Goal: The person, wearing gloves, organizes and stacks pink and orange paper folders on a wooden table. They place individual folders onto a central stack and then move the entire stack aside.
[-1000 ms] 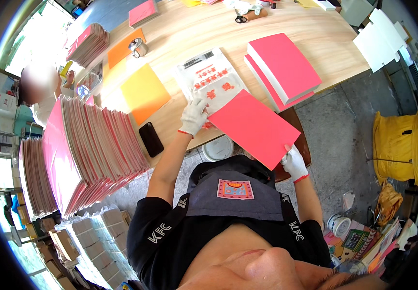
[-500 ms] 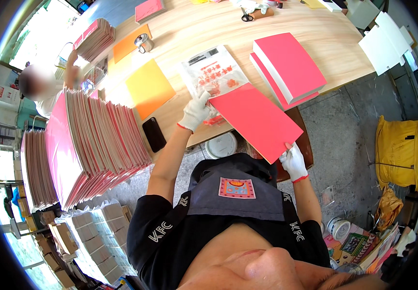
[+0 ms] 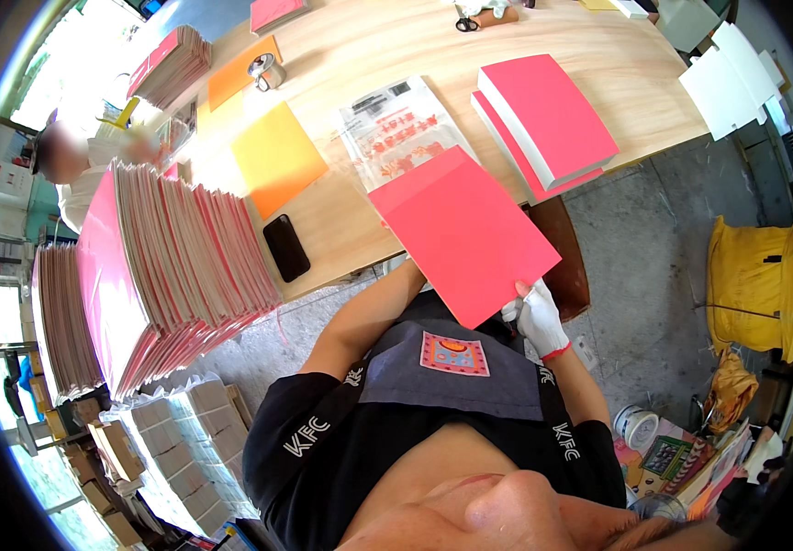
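The right hand (image 3: pixel 540 317) pinches the near corner of a pink card sheet (image 3: pixel 463 230) lifted above the desk (image 3: pixel 360 220) edge; the left hand is hidden beneath it, grip unclear. Best support both edges, keeping it flat.

Small packing workshop: long wooden bench (image 3: pixel 525 37), tall stacks of pink card sheets (image 3: pixel 176 266), bundled wrapped packs on floor (image 3: pixel 185 441), bare concrete floor (image 3: pixel 653 275), clutter around
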Motion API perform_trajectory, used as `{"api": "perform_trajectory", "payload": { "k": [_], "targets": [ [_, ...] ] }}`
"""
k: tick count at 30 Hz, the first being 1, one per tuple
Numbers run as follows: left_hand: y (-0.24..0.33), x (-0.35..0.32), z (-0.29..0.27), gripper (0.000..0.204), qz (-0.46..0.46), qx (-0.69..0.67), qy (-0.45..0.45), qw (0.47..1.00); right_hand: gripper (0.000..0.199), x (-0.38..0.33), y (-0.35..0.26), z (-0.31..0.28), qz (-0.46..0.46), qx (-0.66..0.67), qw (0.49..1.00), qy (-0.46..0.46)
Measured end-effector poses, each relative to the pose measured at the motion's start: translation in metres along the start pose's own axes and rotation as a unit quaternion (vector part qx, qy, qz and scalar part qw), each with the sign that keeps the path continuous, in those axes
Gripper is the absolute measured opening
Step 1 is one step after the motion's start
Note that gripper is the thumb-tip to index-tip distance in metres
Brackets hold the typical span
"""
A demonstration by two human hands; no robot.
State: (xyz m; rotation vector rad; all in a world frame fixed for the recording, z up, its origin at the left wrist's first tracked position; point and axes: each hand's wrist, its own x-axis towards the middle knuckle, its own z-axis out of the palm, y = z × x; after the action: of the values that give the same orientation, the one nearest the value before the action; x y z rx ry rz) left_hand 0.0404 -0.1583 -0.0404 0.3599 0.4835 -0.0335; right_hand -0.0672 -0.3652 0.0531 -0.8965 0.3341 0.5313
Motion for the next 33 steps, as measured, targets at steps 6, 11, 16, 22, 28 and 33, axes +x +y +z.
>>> {"api": "perform_trajectory", "payload": {
  "k": [6, 11, 16, 22, 28, 33],
  "targets": [
    [-0.026, -0.028, -0.05, 0.043, -0.053, 0.062, -0.003, 0.997, 0.034, 0.024, 0.035, 0.007, 0.081, -0.009, 0.993, 0.081],
    [-0.006, -0.038, -0.077, 0.039, -0.069, 0.103, -0.003, 0.992, 0.035, 0.048, 0.065, 0.019, 0.058, -0.037, 0.998, 0.001],
    [-0.01, -0.045, -0.088, 0.035, -0.077, 0.115, 0.004, 0.99, 0.035, 0.022, 0.049, 0.049, 0.078, -0.076, 0.993, 0.041],
    [-0.015, -0.043, -0.097, 0.033, -0.077, 0.147, 0.012, 0.986, 0.036, 0.065, 0.064, 0.041, 0.056, -0.032, 0.998, 0.009],
    [-0.012, -0.043, -0.091, 0.027, -0.087, 0.168, 0.03, 0.981, 0.041, 0.136, 0.074, 0.046, 0.092, 0.145, 0.985, 0.02],
    [0.044, -0.093, -0.074, 0.043, -0.206, 0.283, 0.036, 0.936, 0.031, 0.11, 0.049, 0.04, 0.09, -0.231, 0.964, -0.094]
  ]
}}
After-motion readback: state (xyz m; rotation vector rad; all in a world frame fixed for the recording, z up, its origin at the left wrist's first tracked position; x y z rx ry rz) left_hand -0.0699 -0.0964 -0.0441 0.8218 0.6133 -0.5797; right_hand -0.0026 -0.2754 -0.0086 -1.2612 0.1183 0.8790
